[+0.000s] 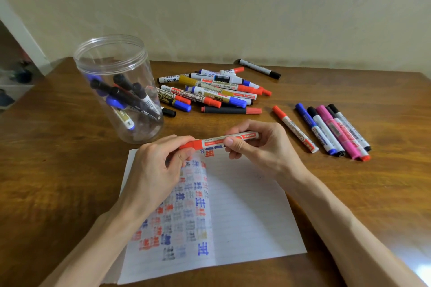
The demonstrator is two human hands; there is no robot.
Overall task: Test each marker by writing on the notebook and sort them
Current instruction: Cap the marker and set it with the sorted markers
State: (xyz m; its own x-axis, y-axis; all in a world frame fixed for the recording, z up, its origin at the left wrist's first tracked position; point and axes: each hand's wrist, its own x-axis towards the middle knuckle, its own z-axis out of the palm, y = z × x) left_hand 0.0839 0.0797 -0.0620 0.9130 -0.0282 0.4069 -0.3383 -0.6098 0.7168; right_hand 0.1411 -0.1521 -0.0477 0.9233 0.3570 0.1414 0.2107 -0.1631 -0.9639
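A red-capped marker (215, 141) lies level above the top of the open notebook (245, 212). My left hand (156, 170) pinches its red cap end, and my right hand (261, 147) grips its white barrel. The notebook's left page carries several rows of red, blue and black test marks. Behind the notebook is a loose pile of markers (210, 91). A row of several markers (331, 130) lies side by side at the right. The clear plastic jar (121, 86) at the left holds several markers.
A single black-capped marker (258, 69) lies apart near the wall at the back. The brown wooden table (58, 170) ends at the cream wall behind. A doorway and floor clutter show at the far left.
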